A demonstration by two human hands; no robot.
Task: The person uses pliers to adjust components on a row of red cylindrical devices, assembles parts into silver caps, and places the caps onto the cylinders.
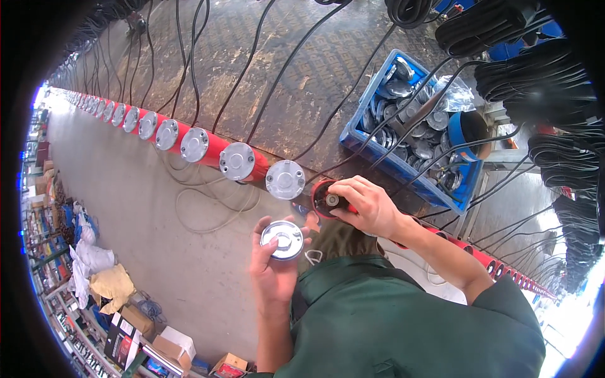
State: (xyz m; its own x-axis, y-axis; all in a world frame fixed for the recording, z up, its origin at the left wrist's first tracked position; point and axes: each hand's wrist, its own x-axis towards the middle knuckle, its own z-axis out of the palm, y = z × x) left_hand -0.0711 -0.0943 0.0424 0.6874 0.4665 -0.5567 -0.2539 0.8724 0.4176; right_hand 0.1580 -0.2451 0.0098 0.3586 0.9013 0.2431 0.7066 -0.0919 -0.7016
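Note:
My left hand point(275, 268) holds a round, shiny metal cap point(282, 240) by its edge, thumb resting across its face, in front of my body. To its right, my right hand point(372, 205) is bent over the open end of a red cylinder point(318, 194) at the bench edge. Its thumb and fingertips close around the opening, where a small round metal part point(332, 200) shows in the dark inside. What exactly the fingertips grip is partly hidden. Just left of this opening sits a red cylinder's grey metal end cover point(285, 179).
Capped red cylinders point(214, 148) line the bench edge leftward; uncapped ones point(482, 258) run right. Black cables point(257, 47) cross the worn bench point(302, 94). A blue crate point(403, 189) holds metal covers, a blue tape roll point(465, 135) and a plastic bag. Cable coils point(529, 75) hang right.

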